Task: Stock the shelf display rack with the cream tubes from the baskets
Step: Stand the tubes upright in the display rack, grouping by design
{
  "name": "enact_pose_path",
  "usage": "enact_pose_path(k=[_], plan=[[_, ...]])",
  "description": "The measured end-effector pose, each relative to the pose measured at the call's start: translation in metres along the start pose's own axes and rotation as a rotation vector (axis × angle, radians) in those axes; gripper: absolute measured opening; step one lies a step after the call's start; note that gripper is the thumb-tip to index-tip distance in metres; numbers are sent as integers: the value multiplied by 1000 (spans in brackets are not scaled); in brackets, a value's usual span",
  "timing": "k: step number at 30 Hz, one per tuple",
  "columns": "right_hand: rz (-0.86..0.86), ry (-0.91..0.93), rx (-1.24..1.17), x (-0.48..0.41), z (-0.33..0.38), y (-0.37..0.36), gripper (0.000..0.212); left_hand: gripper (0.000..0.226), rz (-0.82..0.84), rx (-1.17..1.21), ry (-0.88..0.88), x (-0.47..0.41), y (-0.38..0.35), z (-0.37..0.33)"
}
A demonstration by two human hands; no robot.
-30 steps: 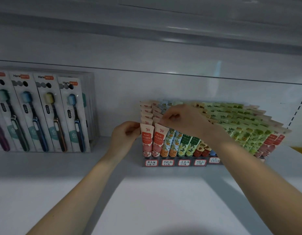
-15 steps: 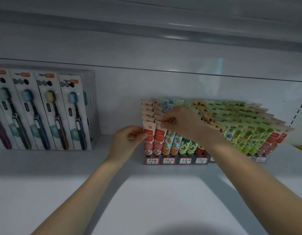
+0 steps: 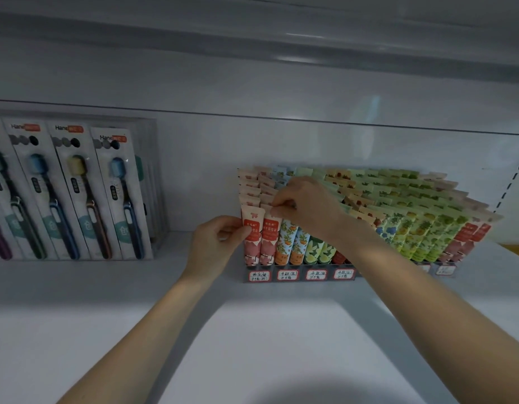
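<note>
Seating step: my left hand [image 3: 218, 243] pinches the rack's [image 3: 273, 274] front-left tube [image 3: 253, 239], my right hand [image 3: 309, 208] its neighbour [image 3: 270, 240]; next, probably, pressing both level.

toothbrush packs [image 3: 118, 193] carry "hane" in dark print at the top, readable on three of them, each followed by an orange block with lettering too blurred to read. front cream tubes [image 3: 253, 231] show white characters on a red panel, unreadable. rack [image 3: 301, 276] front strip holds red-bordered white tags [image 3: 259, 276] with handwritten characters, not legible.
</note>
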State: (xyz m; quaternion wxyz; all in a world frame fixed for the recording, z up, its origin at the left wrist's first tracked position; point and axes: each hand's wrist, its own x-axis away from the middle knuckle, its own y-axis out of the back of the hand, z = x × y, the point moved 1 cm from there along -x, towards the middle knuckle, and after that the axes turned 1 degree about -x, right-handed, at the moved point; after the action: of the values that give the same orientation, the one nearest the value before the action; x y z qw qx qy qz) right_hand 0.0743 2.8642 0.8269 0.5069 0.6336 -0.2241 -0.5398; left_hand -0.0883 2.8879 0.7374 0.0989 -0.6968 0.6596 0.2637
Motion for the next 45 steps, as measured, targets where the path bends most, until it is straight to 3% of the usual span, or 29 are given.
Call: enact_pose_path(k=[13,27,35,40,45], plan=[[-38,-29,-134,6,0,3,15,31,-15,46,5,6,2,-7],[-10,-29,-159,5,3,8,15,29,9,32,-29,5,2,-7],[-13,-14,-49,-3,5,3,16,9,22,-24,-29,-4,1,-2],[-22,-7,-1,-4,5,-2,17,15,15,-18,-36,-5,0,-1],[13,6,24,-4,7,4,17,7,21,-50,-56,-3,1,-1]])
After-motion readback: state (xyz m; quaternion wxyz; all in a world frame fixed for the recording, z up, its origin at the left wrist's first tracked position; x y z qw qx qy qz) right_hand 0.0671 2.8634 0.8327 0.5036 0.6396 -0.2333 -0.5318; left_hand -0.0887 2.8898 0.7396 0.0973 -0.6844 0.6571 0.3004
